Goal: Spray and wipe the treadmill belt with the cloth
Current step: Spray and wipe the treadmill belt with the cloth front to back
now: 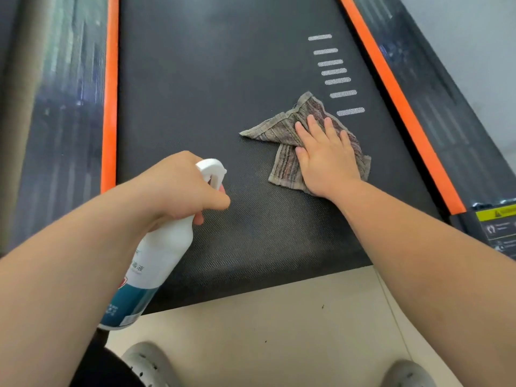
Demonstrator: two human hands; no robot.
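Note:
The black treadmill belt [201, 88] runs away from me between two orange side strips. A grey-brown striped cloth [282, 129] lies crumpled on the belt's right half. My right hand [326, 155] presses flat on the cloth, fingers straight and spread. My left hand [178, 188] grips the neck of a white spray bottle [156, 255] with a blue-green label, over the belt's near left part. Its white nozzle points forward over the belt.
Orange strips [110, 107] and dark side rails flank the belt. A yellow warning label [499, 216] sits on the right rear corner. Beige floor [279, 331] lies below the belt's near edge, with my two grey shoes on it.

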